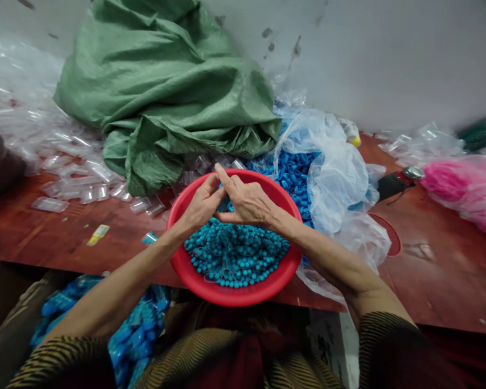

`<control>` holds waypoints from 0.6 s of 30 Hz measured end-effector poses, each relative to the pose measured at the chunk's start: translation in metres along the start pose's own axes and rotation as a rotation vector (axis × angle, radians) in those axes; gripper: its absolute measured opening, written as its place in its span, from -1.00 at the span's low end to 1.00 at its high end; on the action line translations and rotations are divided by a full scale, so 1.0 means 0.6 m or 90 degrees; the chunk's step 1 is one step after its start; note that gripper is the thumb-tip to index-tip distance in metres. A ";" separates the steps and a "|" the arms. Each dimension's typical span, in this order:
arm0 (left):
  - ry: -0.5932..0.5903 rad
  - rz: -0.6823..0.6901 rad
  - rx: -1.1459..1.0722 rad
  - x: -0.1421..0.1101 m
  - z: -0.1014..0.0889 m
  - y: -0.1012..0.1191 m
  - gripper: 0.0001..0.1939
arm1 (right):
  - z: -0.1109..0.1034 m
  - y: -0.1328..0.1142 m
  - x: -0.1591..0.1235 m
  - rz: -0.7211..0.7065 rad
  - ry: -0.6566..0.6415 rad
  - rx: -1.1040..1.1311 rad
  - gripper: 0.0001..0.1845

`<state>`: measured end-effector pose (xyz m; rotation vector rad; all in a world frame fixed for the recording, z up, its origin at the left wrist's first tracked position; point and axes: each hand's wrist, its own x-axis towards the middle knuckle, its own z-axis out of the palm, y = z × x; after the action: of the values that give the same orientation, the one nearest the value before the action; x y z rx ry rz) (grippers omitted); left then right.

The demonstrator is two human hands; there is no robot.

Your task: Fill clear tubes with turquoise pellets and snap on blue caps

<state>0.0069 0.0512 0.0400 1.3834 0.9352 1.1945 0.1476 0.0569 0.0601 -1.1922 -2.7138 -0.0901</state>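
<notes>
A red plastic basin (235, 297) stands at the table's front edge, holding a heap of turquoise bead strings (243, 254). Over its far half my left hand (203, 203) and my right hand (249, 201) meet, fingers bent and closed toward each other. A bit of turquoise shows between them, but the fingers and palms hide most of whatever they hold. My right hand's back faces up, and its index finger points away across my left fingertips. Behind the basin, to the right, lie many small blue plastic caps (294, 175).
A large green woven sack (178, 92) rises behind the basin. Clear plastic cases (81, 181) are strewn on the left. A translucent bag (336, 173), dark flask (395, 183) and pink netting (465, 186) sit rightward on the red table (441, 281). Filled blue packs (135, 329) lie below the edge.
</notes>
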 end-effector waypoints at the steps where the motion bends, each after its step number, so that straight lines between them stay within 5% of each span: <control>1: 0.002 0.010 0.014 0.003 -0.002 0.002 -0.67 | -0.004 0.001 0.004 -0.005 -0.004 0.003 -0.02; 6: 0.078 0.043 -0.024 0.005 0.004 0.001 -0.75 | -0.005 0.000 0.015 -0.013 0.007 0.010 0.02; 13: 0.148 -0.020 -0.018 -0.015 0.019 -0.017 -0.76 | 0.026 -0.017 0.011 -0.010 -0.038 0.058 -0.11; 18: 0.127 -0.026 0.071 -0.023 -0.020 -0.017 -0.75 | 0.034 -0.016 0.019 -0.050 -0.063 0.174 -0.15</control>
<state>-0.0072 0.0419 0.0272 1.3430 1.1800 1.2829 0.1301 0.0610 0.0424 -1.0362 -2.7433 0.3264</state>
